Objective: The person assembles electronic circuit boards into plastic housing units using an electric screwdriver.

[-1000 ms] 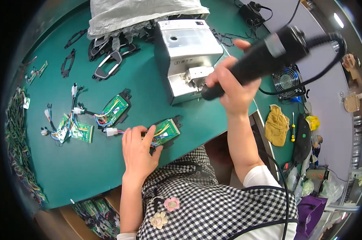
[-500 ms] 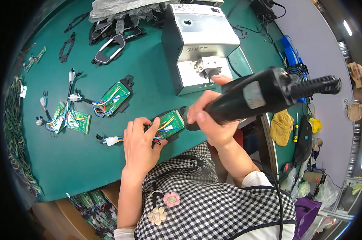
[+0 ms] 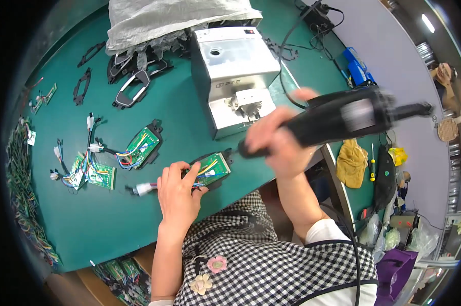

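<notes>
My left hand (image 3: 179, 196) grips a green circuit board (image 3: 213, 168) seated in a black plastic frame on the table, fingers over its left end. Wires from the board pass under the hand to a white connector (image 3: 145, 188). My right hand (image 3: 277, 140), blurred by motion, is closed around a black electric screwdriver (image 3: 332, 118). The screwdriver lies nearly level, its bit close to the frame's right corner; I cannot tell whether they touch. Farther left lie another framed board (image 3: 145, 145) and loose wired boards (image 3: 102, 176).
A silver and black screw feeder (image 3: 235, 61) stands beyond the hands. Black frames (image 3: 132, 89) lie by a whitish sheet (image 3: 174, 18) at the back. Wire bundles (image 3: 29, 194) line the left edge. At right are a tan cloth (image 3: 351, 163) and a yellow screwdriver (image 3: 373, 168).
The view has shifted, so the table sits lower in it. My right hand has tipped the electric screwdriver flatter and drawn it a little right. My left hand keeps its hold on the board.
</notes>
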Demonstrator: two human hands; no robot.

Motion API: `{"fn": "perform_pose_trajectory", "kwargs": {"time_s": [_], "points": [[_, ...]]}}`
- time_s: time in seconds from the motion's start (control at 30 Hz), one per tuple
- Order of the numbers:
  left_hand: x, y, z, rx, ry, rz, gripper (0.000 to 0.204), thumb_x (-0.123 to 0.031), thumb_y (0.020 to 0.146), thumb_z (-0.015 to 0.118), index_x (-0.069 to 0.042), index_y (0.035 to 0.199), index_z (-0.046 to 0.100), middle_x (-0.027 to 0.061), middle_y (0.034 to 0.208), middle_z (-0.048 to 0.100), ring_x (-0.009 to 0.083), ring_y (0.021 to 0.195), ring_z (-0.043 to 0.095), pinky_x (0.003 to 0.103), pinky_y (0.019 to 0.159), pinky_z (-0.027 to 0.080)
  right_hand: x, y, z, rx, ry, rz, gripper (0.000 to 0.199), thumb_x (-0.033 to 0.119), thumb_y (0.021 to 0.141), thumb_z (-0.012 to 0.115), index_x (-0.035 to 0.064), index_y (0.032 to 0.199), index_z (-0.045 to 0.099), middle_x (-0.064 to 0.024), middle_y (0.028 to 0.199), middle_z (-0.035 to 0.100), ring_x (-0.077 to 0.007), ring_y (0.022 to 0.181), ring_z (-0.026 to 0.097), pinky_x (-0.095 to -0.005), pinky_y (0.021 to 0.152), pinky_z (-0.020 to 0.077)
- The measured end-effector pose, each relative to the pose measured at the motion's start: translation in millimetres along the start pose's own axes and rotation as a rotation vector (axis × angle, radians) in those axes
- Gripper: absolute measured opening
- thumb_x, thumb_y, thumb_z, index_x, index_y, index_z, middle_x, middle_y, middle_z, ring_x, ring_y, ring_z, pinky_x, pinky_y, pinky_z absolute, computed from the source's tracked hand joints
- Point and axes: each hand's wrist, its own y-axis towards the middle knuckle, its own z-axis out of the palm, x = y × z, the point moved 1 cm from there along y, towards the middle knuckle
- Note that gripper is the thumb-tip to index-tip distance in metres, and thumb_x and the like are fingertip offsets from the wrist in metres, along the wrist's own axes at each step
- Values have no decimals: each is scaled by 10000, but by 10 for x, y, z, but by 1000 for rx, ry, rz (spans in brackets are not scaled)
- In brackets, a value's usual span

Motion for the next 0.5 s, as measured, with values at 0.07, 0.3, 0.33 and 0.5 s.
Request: {"fn": "perform_pose_trajectory", "kwargs": {"time_s": [0.07,0.3,0.33,0.5], "points": [[-33,27,70,-44,-5,35,526,-50,493,752,-44,992,589,85,967,516,247,879,485,359,747,368,97,210,-137,-212,49,-11,565,35,732,528,7,1208,225,-99,603,519,-173,507,531,-316,521,473],[-75,-55,32,-101,-5,33,448,-37,513,734,-40,940,597,82,926,517,260,868,485,364,757,372,-75,385,-163,-56,-329,4,563,-22,698,528,-42,1198,271,-69,591,522,-152,494,522,-270,529,456],[-48,-66,72,-113,-22,37,427,-36,514,733,-40,921,605,80,907,518,263,860,486,364,760,373,-23,366,-121,-79,-283,84,576,-16,701,533,-44,1208,262,-70,596,521,-153,496,521,-274,525,456],[5,-65,160,-177,-58,62,359,-41,531,717,-58,879,634,67,846,524,256,836,490,367,747,382,52,-38,85,-123,16,138,664,57,745,550,17,1278,155,-79,618,491,-176,511,512,-324,527,462]]}}
